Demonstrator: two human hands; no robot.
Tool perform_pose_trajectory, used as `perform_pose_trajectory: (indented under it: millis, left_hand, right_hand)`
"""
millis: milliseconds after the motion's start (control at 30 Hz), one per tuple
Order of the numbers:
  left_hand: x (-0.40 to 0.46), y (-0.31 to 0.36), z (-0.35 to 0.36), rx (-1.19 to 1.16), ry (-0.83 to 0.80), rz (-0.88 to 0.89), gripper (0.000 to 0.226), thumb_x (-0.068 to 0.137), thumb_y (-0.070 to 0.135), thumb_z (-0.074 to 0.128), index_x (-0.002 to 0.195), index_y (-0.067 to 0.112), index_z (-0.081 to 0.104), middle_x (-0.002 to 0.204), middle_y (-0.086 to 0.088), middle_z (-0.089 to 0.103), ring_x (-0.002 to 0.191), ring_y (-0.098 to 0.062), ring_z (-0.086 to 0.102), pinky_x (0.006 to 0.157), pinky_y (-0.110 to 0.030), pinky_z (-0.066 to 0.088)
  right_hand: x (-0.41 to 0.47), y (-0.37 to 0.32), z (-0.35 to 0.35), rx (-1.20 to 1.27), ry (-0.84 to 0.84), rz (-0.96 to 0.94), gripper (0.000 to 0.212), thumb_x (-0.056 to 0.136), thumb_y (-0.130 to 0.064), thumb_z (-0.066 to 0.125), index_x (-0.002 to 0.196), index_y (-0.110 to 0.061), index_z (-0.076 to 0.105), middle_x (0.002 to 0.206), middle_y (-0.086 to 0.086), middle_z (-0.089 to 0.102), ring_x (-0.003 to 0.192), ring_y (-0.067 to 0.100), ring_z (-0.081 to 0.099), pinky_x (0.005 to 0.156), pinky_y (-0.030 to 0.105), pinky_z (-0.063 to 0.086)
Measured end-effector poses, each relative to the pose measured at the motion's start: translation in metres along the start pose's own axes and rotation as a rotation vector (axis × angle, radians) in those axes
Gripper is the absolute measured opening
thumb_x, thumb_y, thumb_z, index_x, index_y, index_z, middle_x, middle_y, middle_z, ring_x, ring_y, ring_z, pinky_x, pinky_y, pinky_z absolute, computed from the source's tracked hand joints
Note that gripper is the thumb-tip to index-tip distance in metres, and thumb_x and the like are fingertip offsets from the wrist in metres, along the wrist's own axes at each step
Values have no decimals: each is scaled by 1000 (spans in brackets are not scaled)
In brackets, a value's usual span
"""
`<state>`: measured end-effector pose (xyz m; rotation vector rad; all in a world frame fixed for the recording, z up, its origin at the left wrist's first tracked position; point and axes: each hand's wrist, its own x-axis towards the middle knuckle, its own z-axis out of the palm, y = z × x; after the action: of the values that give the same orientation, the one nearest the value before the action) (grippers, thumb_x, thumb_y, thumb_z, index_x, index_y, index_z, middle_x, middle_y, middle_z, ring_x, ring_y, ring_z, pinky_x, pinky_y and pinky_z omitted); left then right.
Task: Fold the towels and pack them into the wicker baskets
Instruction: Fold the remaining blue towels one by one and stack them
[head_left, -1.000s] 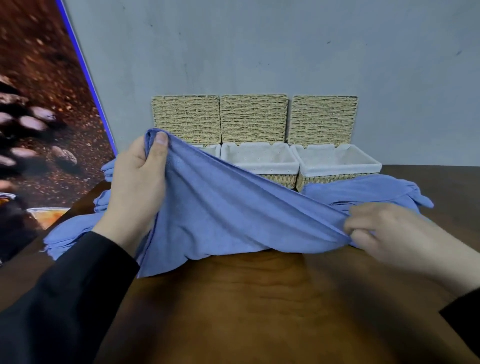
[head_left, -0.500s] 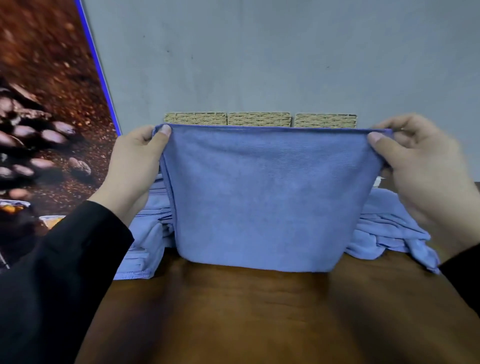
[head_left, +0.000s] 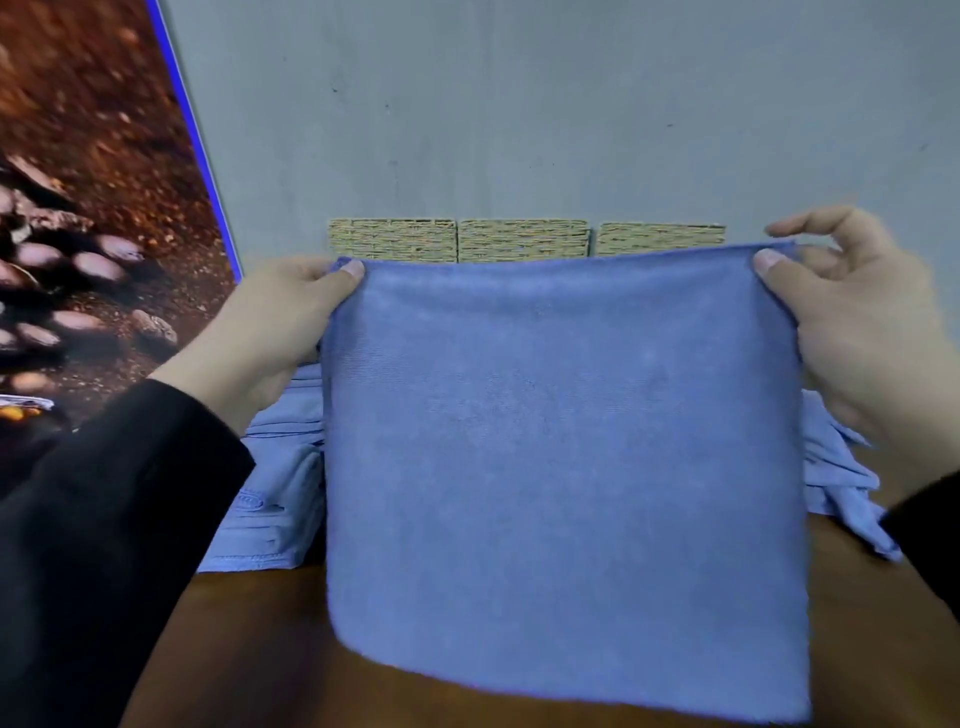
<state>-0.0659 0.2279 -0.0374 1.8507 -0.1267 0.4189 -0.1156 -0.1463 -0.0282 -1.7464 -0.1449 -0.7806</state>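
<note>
- Above the brown wooden table (head_left: 270, 649), I hold a soft square blue microfibre towel (head_left: 561, 441) spread flat.
- My left hand (head_left: 280, 332) pinches one top corner, my right hand (head_left: 852, 322) the other.
- Behind it, three woven wicker baskets (head_left: 522, 240) and rumpled blue towels (head_left: 275, 493).

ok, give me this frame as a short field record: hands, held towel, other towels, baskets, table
left hand: pinches the held towel's top left corner
right hand: pinches the top right corner
held towel: blue, spread flat and upright, unfolded
towel stack: blue, behind the held towel at left
loose towels: blue, crumpled, at right
wicker baskets: three in a row at the wall, only the upper parts visible
table: brown wood
</note>
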Motion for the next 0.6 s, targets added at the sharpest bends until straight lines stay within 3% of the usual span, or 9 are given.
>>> perform_pose_trajectory:
  millis: [67, 133, 200, 267, 333, 367, 467, 533, 600]
  left_hand:
    - [22, -18, 12, 407, 35, 49, 19, 101, 23, 57, 107, 13, 72, 100, -12, 71, 87, -19, 61, 76, -32, 44]
    - [29, -34, 30, 747, -16, 65, 43, 99, 14, 55, 141, 18, 54, 137, -15, 58, 118, -30, 58, 95, -37, 44]
    - [18, -50, 53, 809, -126, 128, 54, 100, 10, 53, 151, 22, 42, 148, -13, 48, 122, -35, 55, 97, -41, 45]
    - [-13, -68, 80, 777, -279, 190, 49, 102, 15, 51, 150, 23, 44, 146, -8, 50, 122, -31, 56, 97, -37, 45]
    - [-55, -91, 104, 800, -505, 183, 49, 105, 27, 48, 153, 26, 40, 155, -1, 43, 139, -22, 44, 110, -30, 33]
    - [-74, -105, 112, 863, -606, 167, 52, 106, 37, 43, 156, 28, 34, 162, 2, 33, 147, -17, 33, 116, -29, 25]
    - [-102, -143, 118, 1046, -743, 183, 72, 96, 68, 8, 161, 36, 12, 169, 9, 1, 156, -11, 1, 126, -42, 6]
    - [-98, -154, 113, 1054, -748, 207, 81, 87, 73, -4, 160, 39, 4, 168, 15, -7, 155, -7, -7, 126, -44, 0]
    - [-94, -155, 111, 1047, -750, 208, 78, 89, 76, 0, 160, 41, 0, 167, 18, -11, 154, -5, -10, 126, -44, -3]
  right_hand:
    - [13, 31, 13, -143, -64, 67, 16, 98, -22, 65, 110, -33, 64, 79, 2, 63, 63, 19, 48, 58, 30, 39]
    - [13, 61, 28, -446, -196, 106, 31, 99, -22, 64, 129, -24, 59, 102, -5, 69, 77, 13, 61, 67, 26, 46]
    - [-9, 82, 41, -687, -317, 41, 42, 99, -30, 63, 139, -23, 54, 135, -2, 59, 119, 19, 58, 93, 32, 46]
    - [-49, 93, 52, -651, -440, -3, 41, 99, -39, 58, 136, -24, 57, 134, -9, 58, 126, 12, 52, 98, 25, 39]
    - [-93, 100, 61, -604, -655, -4, 51, 95, -56, 48, 138, -29, 57, 137, -17, 58, 129, 3, 50, 102, 19, 37]
    - [-111, 107, 63, -617, -788, 3, 60, 94, -62, 41, 145, -31, 50, 147, -19, 50, 137, -2, 42, 111, 19, 32]
    - [-137, 132, 58, -837, -1089, -38, 73, 95, -72, 18, 160, -41, 9, 166, -26, -4, 149, -11, -11, 126, 26, -2]
    - [-134, 141, 53, -910, -1120, -55, 73, 93, -74, 8, 159, -44, -1, 162, -29, -18, 145, -12, -24, 126, 30, -7]
    - [-132, 144, 50, -925, -1111, -68, 76, 90, -78, 0, 159, -46, -3, 162, -29, -21, 145, -11, -26, 126, 32, -7]
